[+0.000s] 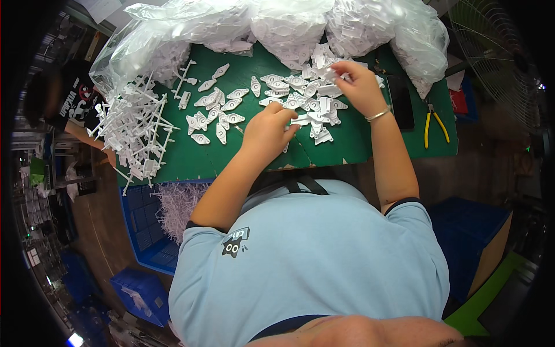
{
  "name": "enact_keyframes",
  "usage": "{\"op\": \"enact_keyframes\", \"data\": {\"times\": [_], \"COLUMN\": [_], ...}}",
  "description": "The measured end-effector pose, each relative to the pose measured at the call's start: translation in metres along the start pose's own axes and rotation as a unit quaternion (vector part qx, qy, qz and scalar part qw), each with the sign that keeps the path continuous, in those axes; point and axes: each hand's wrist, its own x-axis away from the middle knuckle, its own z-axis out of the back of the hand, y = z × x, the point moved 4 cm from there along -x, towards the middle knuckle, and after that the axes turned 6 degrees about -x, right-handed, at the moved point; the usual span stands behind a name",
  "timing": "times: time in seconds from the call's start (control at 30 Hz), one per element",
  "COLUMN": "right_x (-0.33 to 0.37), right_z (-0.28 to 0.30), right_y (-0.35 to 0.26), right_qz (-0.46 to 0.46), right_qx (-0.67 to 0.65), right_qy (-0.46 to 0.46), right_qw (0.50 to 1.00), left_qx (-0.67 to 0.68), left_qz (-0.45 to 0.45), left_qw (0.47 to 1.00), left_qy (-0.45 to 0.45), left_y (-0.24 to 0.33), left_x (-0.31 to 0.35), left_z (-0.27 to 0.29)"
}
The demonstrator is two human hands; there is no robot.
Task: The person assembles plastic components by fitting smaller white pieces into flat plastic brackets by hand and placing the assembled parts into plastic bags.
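Note:
My left hand is at the near edge of a loose pile of small white plastic parts. Its thumb and forefinger close around one white plastic part. Over the far right side of the pile, my right hand is raised with its fingers curled together. Whatever those fingertips hold is too small to make out. Left of my left hand, several flat white diamond-shaped pieces with a curved mark lie spread on the green table.
White sprues with parts attached are heaped on the table's left. Clear bags of white parts line the back. Yellow-handled cutters and a dark phone lie at right. A blue crate of sprues stands below; another person's arm shows at left.

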Motion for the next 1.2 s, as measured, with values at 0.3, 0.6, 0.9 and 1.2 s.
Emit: {"op": "enact_keyframes", "data": {"times": [0.3, 0.6, 0.9, 1.2], "right_x": [0.049, 0.077, 0.061, 0.094], "right_z": [0.012, -0.017, -0.062, -0.015], "right_y": [0.019, -0.001, -0.048, 0.01], "right_qz": [-0.172, -0.373, -0.291, -0.333], "right_qx": [-0.825, -0.662, -0.777, -0.782], "right_qy": [0.111, 0.131, 0.072, 0.166], "right_qw": [0.527, 0.637, 0.554, 0.499], "left_qx": [-0.126, -0.002, 0.054, -0.038], "left_qz": [-0.004, 0.086, -0.063, -0.044], "left_qw": [0.989, 0.995, 0.995, 0.998], "left_qy": [-0.079, 0.049, 0.048, 0.001], "left_y": [0.0, -0.009, 0.061, 0.029], "left_x": [-0.028, -0.034, -0.034, -0.031], "left_z": [-0.021, 0.017, -0.009, -0.02]}}
